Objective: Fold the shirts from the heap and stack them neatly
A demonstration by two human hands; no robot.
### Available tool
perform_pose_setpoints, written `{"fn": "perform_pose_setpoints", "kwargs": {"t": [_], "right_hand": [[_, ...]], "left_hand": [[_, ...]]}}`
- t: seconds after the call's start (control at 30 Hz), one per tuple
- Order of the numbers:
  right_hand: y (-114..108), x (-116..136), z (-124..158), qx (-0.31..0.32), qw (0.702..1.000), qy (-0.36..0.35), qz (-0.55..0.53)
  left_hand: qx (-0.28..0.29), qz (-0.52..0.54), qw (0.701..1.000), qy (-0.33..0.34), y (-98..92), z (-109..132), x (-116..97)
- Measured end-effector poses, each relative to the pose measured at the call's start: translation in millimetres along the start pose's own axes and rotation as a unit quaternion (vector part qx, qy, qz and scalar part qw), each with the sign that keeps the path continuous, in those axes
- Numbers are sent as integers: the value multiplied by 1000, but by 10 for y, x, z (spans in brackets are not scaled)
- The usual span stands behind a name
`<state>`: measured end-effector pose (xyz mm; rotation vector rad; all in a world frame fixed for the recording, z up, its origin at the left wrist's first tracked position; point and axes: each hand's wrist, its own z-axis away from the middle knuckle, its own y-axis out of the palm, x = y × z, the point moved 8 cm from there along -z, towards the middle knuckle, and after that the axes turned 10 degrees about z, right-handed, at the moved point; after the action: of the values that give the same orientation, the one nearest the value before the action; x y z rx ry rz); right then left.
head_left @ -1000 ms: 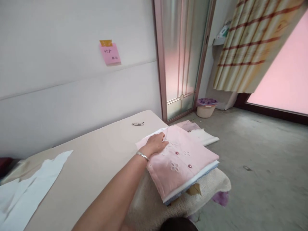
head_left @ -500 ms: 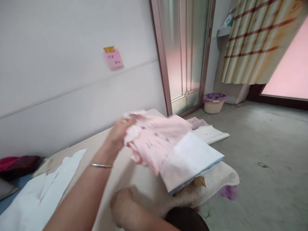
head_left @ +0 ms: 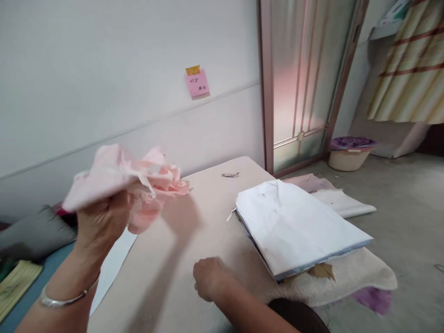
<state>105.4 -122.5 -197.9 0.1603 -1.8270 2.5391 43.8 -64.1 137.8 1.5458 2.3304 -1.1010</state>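
the left hand is clamped on a bunched pink shirt, holding it up above the bench, left of the stack and well apart from it. the right hand is nearer the stack, also to its left, its fingers curled together in a loose fist; whether it touches the bench i cannot tell. the stack lies on the bench: a folded white shirt on top, blue cloth along the edge beneath, and something brown jutting out below that. beyond the stack and to its right, on the floor, a pale basin holds purple stuff that shows at the rim; what it is, or how deep it goes, i cannot tell. a small dark item lies on the bench beyond the stack, to its left. pink cloth and white cloth lie just beyond the stack. on the wall, past the stack and to its left, a pink note is taped.
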Motion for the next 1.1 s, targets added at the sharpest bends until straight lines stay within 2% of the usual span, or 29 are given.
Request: {"fn": "perform_pose_setpoints", "kwargs": {"t": [0.07, 0.13, 0.17, 0.23, 0.3, 0.33, 0.4, 0.47, 0.53, 0.57, 0.63, 0.7, 0.77, 0.83, 0.9, 0.97, 1.03, 1.07, 1.1], "right_hand": [[-51, -45, 27, -19, 999, 16, -23], [-155, -155, 51, -54, 997, 37, -47], [-234, -247, 68, -80, 994, 51, -61], [-433, -508, 134, -141, 981, 92, -97], [-660, -815, 265, -219, 954, 139, -154], [-767, -937, 350, -261, 934, 147, -194], [-907, -984, 479, -306, 901, 85, -295], [-934, -740, 544, -278, 878, -45, -386], [-852, -313, 585, -209, 868, -164, -419], [-787, -98, 594, -178, 868, -201, -418], [-678, 236, 578, -146, 876, -223, -402], [-675, 407, 536, -147, 894, -196, -375], [-861, 460, 536, -170, 912, -163, -337], [-1274, 476, 630, -215, 910, -158, -316], [-1850, 509, 825, -271, 889, -177, -325], [-2455, 607, 1082, -309, 866, -202, -339], [-3009, 779, 1378, -336, 848, -233, -337], [-3253, 871, 1533, -353, 838, -248, -333], [-3464, 950, 1681, -372, 828, -259, -330]], "left_hand": [[-58, -13, 997, 48, -213, 39, -102], [-54, -11, 997, 54, -307, 75, -100], [-13, 2, 999, 41, -277, 101, -46], [140, 34, 990, 5, -68, 253, 133], [296, 48, 954, -13, 171, 586, 325], [349, 45, 936, -13, 253, 789, 412], [405, 21, 914, -4, 335, 1199, 552], [427, -9, 904, 5, 336, 1576, 633], [437, -36, 899, -1, 266, 1882, 689], [439, -48, 897, -8, 205, 1999, 720], [436, -76, 896, -21, 39, 2154, 808], [429, -116, 895, -33, -174, 2210, 944], [402, -161, 900, -51, -441, 2142, 1102], [329, -192, 922, -62, -782, 1918, 1199], [204, -195, 958, -50, -1200, 1578, 1166], [52, -169, 984, -20, -1658, 1235, 1025], [-95, -113, 989, 3, -2083, 992, 871], [-149, -68, 987, -1, -2243, 918, 830], [-178, -10, 984, -18, -2341, 870, 821]]}}
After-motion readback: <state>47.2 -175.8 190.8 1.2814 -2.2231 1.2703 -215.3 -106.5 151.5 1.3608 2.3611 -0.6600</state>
